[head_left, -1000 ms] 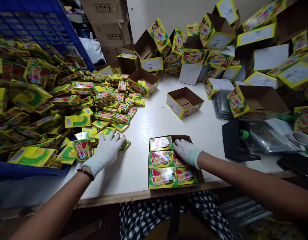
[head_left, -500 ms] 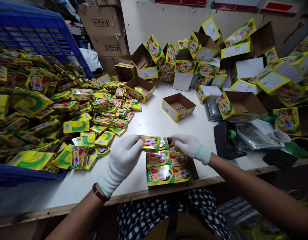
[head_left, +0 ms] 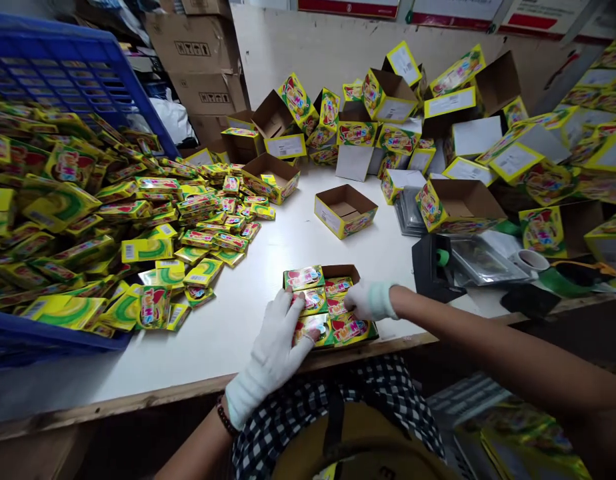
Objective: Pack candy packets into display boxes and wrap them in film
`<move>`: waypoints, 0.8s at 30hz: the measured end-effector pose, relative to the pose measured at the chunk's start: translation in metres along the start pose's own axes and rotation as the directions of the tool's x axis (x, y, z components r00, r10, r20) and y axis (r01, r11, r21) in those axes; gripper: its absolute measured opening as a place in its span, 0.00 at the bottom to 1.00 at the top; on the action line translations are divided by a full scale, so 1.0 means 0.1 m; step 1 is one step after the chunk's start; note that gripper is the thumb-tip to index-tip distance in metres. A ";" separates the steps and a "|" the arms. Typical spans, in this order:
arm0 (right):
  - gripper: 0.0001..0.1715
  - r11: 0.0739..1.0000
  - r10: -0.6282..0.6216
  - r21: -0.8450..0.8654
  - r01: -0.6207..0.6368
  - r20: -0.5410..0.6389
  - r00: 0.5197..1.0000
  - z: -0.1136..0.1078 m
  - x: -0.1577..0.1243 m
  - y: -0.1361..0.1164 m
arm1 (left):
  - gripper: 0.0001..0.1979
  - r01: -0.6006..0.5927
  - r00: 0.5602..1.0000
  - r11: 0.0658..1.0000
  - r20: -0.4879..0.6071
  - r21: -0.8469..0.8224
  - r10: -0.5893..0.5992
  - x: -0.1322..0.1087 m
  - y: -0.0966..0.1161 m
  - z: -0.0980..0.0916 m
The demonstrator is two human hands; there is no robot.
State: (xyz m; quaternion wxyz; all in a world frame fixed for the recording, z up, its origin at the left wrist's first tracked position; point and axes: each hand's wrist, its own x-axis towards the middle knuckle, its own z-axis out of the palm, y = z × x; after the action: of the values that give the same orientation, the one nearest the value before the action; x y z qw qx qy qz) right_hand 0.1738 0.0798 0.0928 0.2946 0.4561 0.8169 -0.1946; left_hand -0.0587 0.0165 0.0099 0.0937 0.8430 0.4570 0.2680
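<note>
A small brown-lined carton [head_left: 333, 271] lies by the table's front edge, filled with yellow-green packets [head_left: 308, 277] in two columns. My left hand [head_left: 275, 340], in a white glove, rests at the carton's left side. Its fingers are spread apart, with the fingertips and thumb touching the packets. On the opposite side, my gloved right hand [head_left: 372, 299] has its fingers bent and bunched at the right-hand packets [head_left: 338, 287]. Whether a packet is pinched in those fingers is hidden. At the back right corner inside the carton, brown cardboard shows.
A blue crate [head_left: 88, 60] spills a heap of similar packets [head_left: 148, 250] over the left of the table. One open carton [head_left: 345, 212] stands ahead; more cartons [head_left: 388, 100] pile up behind. A black tape dispenser [head_left: 431, 263] and clear plastic sheets [head_left: 481, 260] lie to the right.
The packet in my left hand has been let go into the carton's back left. My left hand has come nearer and spread out; the right has moved slightly toward me.
</note>
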 end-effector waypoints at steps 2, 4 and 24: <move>0.21 0.997 0.029 -0.070 -0.027 0.033 0.999 0.04 0.07 -0.13 | 0.30 0.006 1.000 1.000 -0.009 -0.002 -0.006 -0.05 0.00 0.10; 0.22 0.994 0.026 -0.108 -0.022 0.035 0.999 0.09 0.10 -0.21 | 0.31 0.026 0.999 1.000 -0.022 0.002 -0.026 -0.09 0.02 0.18; 0.12 0.954 -0.118 0.237 0.185 -0.271 0.955 0.62 0.25 0.02 | 0.27 0.633 0.714 0.567 -0.115 0.526 -0.690 0.36 -1.91 -0.80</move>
State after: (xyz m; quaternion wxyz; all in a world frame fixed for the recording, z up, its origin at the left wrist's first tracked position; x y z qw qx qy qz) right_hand 0.1837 0.0599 0.0300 0.1095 0.4473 0.8480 -0.2623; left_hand -0.2232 0.1470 0.0129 -0.0257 0.6136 0.7886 0.0319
